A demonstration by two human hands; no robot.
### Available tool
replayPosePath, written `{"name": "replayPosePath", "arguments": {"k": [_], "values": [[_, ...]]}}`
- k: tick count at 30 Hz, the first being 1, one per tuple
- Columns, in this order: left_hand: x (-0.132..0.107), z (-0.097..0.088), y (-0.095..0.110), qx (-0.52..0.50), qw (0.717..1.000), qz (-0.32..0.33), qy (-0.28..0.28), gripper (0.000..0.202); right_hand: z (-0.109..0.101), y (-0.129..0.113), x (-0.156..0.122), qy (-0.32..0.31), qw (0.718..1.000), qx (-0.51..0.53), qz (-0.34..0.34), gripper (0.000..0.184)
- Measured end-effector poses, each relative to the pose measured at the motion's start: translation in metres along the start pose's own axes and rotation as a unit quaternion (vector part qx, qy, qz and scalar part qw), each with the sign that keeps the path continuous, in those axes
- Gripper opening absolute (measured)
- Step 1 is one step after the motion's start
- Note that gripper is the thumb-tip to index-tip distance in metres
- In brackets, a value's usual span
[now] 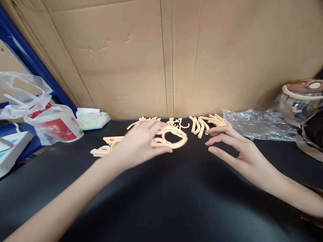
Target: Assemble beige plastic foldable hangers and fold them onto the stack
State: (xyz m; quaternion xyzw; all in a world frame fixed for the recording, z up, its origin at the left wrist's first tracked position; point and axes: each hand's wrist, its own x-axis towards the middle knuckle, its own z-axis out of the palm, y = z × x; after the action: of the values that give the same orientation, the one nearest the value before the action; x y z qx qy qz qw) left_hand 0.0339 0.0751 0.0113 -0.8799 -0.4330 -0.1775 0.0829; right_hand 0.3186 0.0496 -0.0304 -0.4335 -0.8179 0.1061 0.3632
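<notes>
My left hand (143,143) is closed on a beige plastic frame piece (180,143) with a large round opening, held above the table. Its fingers cover part of the piece. My right hand (233,148) is open and holds nothing, its thumb and fingers apart. Just beyond its fingertips lie several curved beige strips (199,126). More beige frame pieces (102,151) are partly hidden behind my left hand. Small hook-shaped beige parts (185,125) lie at the back, near the cardboard.
A cardboard wall (126,60) closes off the back of the black table (161,205). At left are a bagged red-and-white tub (62,124), a tissue pack (92,119) and a white box (15,148). Clear plastic wrap (259,124) and a strapped bottle (302,101) are at right.
</notes>
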Motion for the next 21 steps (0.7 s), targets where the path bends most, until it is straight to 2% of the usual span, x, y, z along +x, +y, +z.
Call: {"name": "replayPosePath", "arguments": {"k": [2,5,7,9,12,15,21], "values": [[-0.003,-0.020,-0.018,-0.060,0.995,-0.075,-0.018,0.066,0.000,0.002,0.000,-0.027,0.999,-0.016,-0.016,0.019],[-0.015,-0.045,-0.042,-0.117,0.977,-0.176,-0.038,0.068,0.006,0.000,-0.001,-0.128,0.990,-0.026,-0.053,0.023],[-0.028,-0.053,-0.058,-0.130,0.966,-0.219,-0.049,0.070,0.010,-0.002,-0.004,-0.194,0.978,-0.024,-0.065,0.027],[-0.042,-0.052,-0.074,-0.141,0.953,-0.265,-0.029,0.076,0.013,-0.004,-0.005,-0.239,0.969,-0.017,-0.062,0.030],[-0.063,-0.042,-0.095,-0.210,0.928,-0.306,-0.011,0.086,0.013,-0.005,-0.006,-0.273,0.961,-0.014,-0.052,0.034],[-0.076,-0.034,-0.104,-0.254,0.911,-0.324,-0.006,0.078,0.012,-0.006,-0.005,-0.282,0.958,-0.025,-0.046,0.035],[-0.080,-0.034,-0.102,-0.200,0.933,-0.299,-0.014,0.062,0.010,-0.008,-0.006,-0.276,0.960,-0.029,-0.046,0.035]]}}
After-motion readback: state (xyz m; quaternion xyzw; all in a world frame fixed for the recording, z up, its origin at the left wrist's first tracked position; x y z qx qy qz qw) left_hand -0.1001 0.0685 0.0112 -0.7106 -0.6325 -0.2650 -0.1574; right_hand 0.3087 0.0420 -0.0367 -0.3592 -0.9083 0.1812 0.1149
